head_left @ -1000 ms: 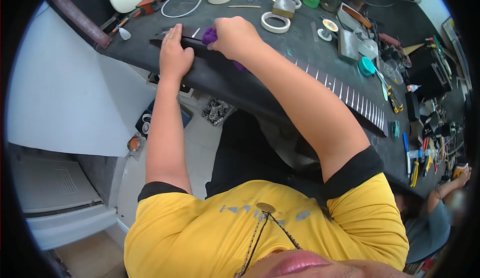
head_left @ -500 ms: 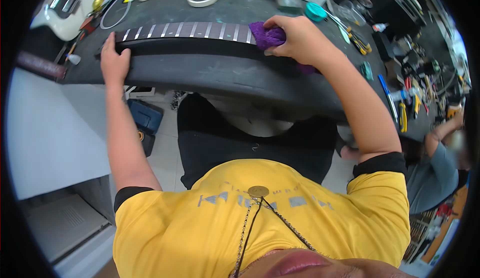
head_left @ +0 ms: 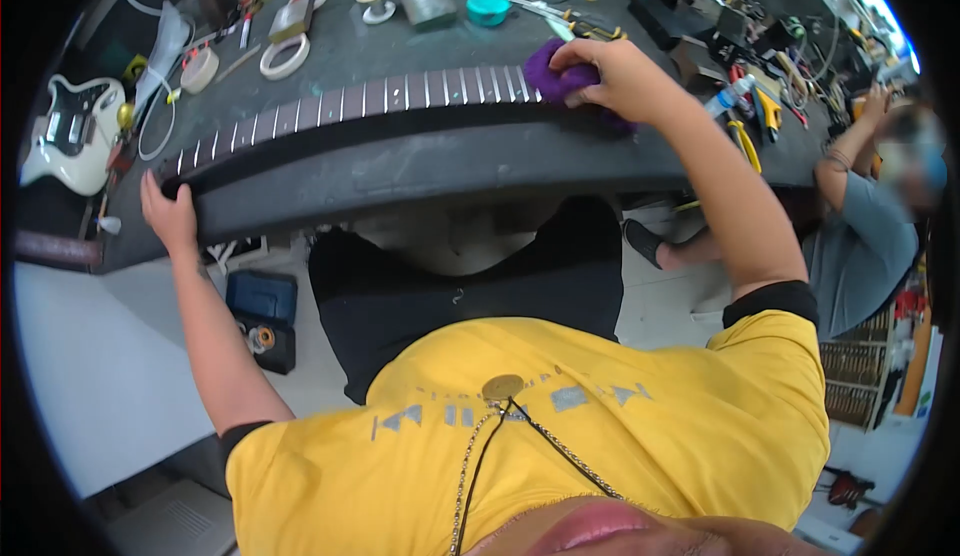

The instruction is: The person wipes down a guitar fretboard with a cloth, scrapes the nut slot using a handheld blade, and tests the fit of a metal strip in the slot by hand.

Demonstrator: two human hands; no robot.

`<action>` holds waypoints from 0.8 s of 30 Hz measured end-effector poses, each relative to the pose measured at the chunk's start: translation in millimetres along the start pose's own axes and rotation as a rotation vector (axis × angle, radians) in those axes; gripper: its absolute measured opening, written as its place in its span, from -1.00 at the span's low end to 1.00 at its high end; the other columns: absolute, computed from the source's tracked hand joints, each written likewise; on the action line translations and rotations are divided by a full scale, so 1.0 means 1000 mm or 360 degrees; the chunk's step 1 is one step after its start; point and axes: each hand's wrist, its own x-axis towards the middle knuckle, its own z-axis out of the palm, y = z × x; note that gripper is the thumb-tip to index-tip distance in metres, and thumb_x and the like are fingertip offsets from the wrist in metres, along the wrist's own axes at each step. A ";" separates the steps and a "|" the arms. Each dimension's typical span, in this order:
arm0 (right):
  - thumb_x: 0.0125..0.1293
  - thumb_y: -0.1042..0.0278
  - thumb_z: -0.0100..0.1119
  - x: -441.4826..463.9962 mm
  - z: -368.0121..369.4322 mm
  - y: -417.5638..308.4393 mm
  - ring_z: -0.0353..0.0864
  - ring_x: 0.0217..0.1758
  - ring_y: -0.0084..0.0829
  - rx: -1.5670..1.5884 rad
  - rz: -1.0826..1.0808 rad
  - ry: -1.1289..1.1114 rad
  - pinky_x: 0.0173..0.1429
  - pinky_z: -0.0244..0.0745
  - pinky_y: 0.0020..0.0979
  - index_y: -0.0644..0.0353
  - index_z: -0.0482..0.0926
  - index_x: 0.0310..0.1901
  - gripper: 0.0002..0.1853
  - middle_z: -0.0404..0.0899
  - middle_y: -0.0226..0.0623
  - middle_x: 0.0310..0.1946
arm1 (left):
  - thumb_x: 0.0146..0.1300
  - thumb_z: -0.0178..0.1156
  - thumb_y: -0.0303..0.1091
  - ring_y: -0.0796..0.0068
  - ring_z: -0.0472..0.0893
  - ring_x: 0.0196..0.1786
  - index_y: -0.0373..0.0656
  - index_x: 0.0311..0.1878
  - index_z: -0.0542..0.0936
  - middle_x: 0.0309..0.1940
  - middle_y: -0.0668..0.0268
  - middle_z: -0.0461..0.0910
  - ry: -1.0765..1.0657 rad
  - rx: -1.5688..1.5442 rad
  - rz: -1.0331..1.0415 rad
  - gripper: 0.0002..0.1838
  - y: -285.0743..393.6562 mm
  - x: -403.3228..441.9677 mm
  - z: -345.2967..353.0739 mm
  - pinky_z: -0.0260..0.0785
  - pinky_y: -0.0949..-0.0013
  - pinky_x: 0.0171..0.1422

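"Purple cloth (head_left: 560, 74) has been carried rightward along the guitar neck (head_left: 350, 103), with much more of it left uncovered."

"How is the cloth held?"

"It is bunched by the right hand (head_left: 625, 76), whose grip is closed around it at the neck's right end."

"And the left hand (head_left: 170, 214)?"

"It is set at the other end; whether anything is pinched cannot be told."

"So, for the work?"

"Apparently most of the neck, laid along the surface (head_left: 340, 51), has been passed over."
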 end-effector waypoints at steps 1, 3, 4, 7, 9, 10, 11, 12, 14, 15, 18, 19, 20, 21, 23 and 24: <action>0.26 0.43 0.76 -0.012 -0.002 -0.018 0.86 0.23 -0.36 0.0131 0.0138 0.0150 0.39 0.72 -0.30 0.23 0.70 0.36 -0.36 0.88 -0.24 0.11 | 0.30 0.40 -0.22 -0.24 0.42 0.73 -0.20 0.67 0.57 0.70 -0.13 0.47 0.0175 0.0195 -0.0034 -0.17 0.035 -0.003 -0.014 0.17 -0.21 0.85; 0.38 0.41 0.71 -0.033 0.009 -0.049 0.83 0.00 -0.55 0.0441 0.0078 0.0585 0.19 0.75 -0.37 0.26 0.72 0.28 -0.51 0.85 -0.39 -0.10 | 0.32 0.40 -0.30 -0.18 0.46 0.67 -0.17 0.61 0.62 0.63 -0.05 0.52 0.0296 -0.0013 -0.0009 -0.26 0.121 -0.004 -0.039 0.16 -0.19 0.85; 0.43 0.44 0.68 -0.040 0.017 -0.068 0.84 0.04 -0.50 0.1205 0.0172 0.0516 0.20 0.77 -0.37 0.31 0.72 0.23 -0.57 0.87 -0.35 -0.07 | 0.42 0.33 -0.43 -0.01 0.55 0.61 -0.16 0.61 0.62 0.59 0.05 0.56 0.0206 -0.0426 -0.0009 -0.34 0.202 -0.007 -0.064 0.33 -0.09 0.77; 0.44 0.50 0.66 -0.053 0.061 -0.126 0.84 0.13 -0.42 0.1803 0.0074 0.0568 0.32 0.75 -0.37 0.32 0.72 0.13 -0.66 0.85 -0.13 0.18 | 0.58 0.27 -0.49 0.28 0.65 0.45 -0.18 0.71 0.50 0.68 0.17 0.49 -0.0624 -0.2570 -0.0635 -0.35 0.404 -0.037 -0.117 0.53 0.14 0.62; 0.36 0.40 0.74 -0.048 0.096 -0.137 0.77 0.34 -0.28 0.1793 -0.0016 0.0673 0.48 0.67 -0.21 0.29 0.69 0.10 -0.58 0.72 -0.04 0.37 | 0.72 0.26 -0.39 0.43 0.67 0.38 -0.21 0.73 0.43 0.53 0.21 0.58 -0.1343 -0.3025 -0.0924 -0.40 0.450 -0.061 -0.121 0.64 0.25 0.47; 0.32 0.36 0.76 -0.048 0.101 -0.136 0.75 0.36 -0.20 0.1381 -0.0023 0.0817 0.49 0.64 -0.17 0.27 0.68 0.11 -0.54 0.71 -0.04 0.34 | 0.82 0.22 -0.30 0.40 0.74 0.31 -0.19 0.60 0.55 0.35 0.22 0.72 -0.1464 -0.3210 -0.1045 -0.57 0.454 -0.075 -0.103 0.68 0.11 0.39; 0.28 0.32 0.79 -0.048 0.102 -0.135 0.73 0.37 -0.13 0.0960 -0.0027 0.0968 0.50 0.62 -0.12 0.26 0.67 0.12 -0.50 0.70 -0.05 0.31 | 0.81 0.24 -0.34 0.48 0.76 0.21 -0.21 0.49 0.62 0.26 0.26 0.76 -0.1349 -0.3032 -0.0885 -0.66 0.452 -0.080 -0.090 0.69 0.22 0.32; 0.24 0.28 0.81 -0.050 0.105 -0.130 0.71 0.38 -0.05 0.0530 -0.0017 0.1114 0.50 0.60 -0.08 0.25 0.66 0.13 -0.45 0.69 -0.05 0.28 | 0.79 0.26 -0.38 0.55 0.79 0.12 -0.23 0.39 0.69 0.17 0.31 0.80 -0.1247 -0.2855 -0.0722 -0.74 0.449 -0.079 -0.082 0.69 0.32 0.24; 0.12 0.21 0.85 -0.047 0.124 -0.104 0.64 0.37 0.08 0.0404 0.0047 0.1135 0.46 0.58 -0.01 0.23 0.62 0.22 -0.29 0.63 -0.05 0.22 | 0.76 0.33 -0.39 0.60 0.80 -0.01 -0.25 0.22 0.75 0.11 0.30 0.81 -0.1062 -0.2619 -0.0773 -0.83 0.441 -0.072 -0.075 0.68 0.47 0.15; 0.13 0.21 0.84 -0.045 0.131 -0.094 0.64 0.37 0.07 0.0330 0.0062 0.1118 0.46 0.58 -0.02 0.23 0.61 0.24 -0.28 0.63 -0.06 0.23 | 0.68 0.42 -0.36 0.58 0.75 0.12 -0.27 0.20 0.78 0.06 0.31 0.82 -0.1133 -0.2485 -0.0728 -0.79 0.434 -0.068 -0.077 0.64 0.35 0.27; 0.15 0.32 0.79 -0.039 0.144 -0.087 0.61 0.40 0.07 0.0455 0.0140 0.1075 0.49 0.56 -0.01 0.23 0.56 0.38 -0.21 0.61 -0.06 0.29 | 0.60 0.44 -0.47 0.56 0.80 -0.06 -0.25 0.22 0.78 0.13 0.29 0.82 -0.1285 -0.2255 -0.0055 -0.77 0.442 -0.060 -0.068 0.68 0.44 0.10; 0.16 0.37 0.76 -0.036 0.145 -0.091 0.60 0.42 0.08 0.0519 0.0159 0.1083 0.52 0.55 0.00 0.22 0.54 0.43 -0.19 0.60 -0.05 0.31 | 0.48 0.49 -0.51 0.52 0.81 -0.11 -0.27 0.23 0.78 0.12 0.27 0.82 -0.0940 -0.2194 0.0398 -0.69 0.454 -0.061 -0.056 0.68 0.38 0.06; 0.17 0.42 0.73 -0.033 0.146 -0.093 0.59 0.44 0.09 0.0586 0.0183 0.1089 0.54 0.54 0.00 0.22 0.52 0.47 -0.17 0.59 -0.03 0.34 | 0.44 0.52 -0.53 0.49 0.80 -0.16 -0.30 0.22 0.78 0.08 0.23 0.82 -0.0772 -0.2029 0.0515 -0.67 0.462 -0.062 -0.050 0.68 0.33 0.03; 0.17 0.46 0.69 -0.031 0.148 -0.093 0.58 0.45 0.10 0.0550 0.0148 0.1136 0.55 0.54 0.00 0.20 0.48 0.53 -0.13 0.56 -0.03 0.38 | 0.45 0.52 -0.53 0.48 0.80 -0.18 -0.30 0.21 0.79 -0.01 0.25 0.83 -0.1088 -0.2040 0.0341 -0.69 0.469 -0.060 -0.061 0.67 0.34 0.01; 0.18 0.54 0.62 -0.031 0.152 -0.086 0.55 0.48 0.11 0.0466 0.0103 0.1235 0.58 0.53 0.00 0.17 0.40 0.64 -0.04 0.51 -0.02 0.44 | 0.46 0.51 -0.53 0.48 0.79 -0.23 -0.30 0.18 0.80 -0.16 0.27 0.83 -0.1508 -0.2008 0.0127 -0.73 0.474 -0.051 -0.074 0.66 0.34 -0.03; 0.18 0.56 0.60 -0.033 0.154 -0.085 0.54 0.49 0.11 0.0432 0.0102 0.1239 0.58 0.53 -0.01 0.15 0.38 0.66 -0.02 0.49 -0.02 0.46 | 0.46 0.51 -0.54 0.48 0.78 -0.25 -0.29 0.17 0.81 -0.23 0.28 0.82 -0.1614 -0.1975 0.0090 -0.74 0.473 -0.047 -0.071 0.66 0.33 -0.04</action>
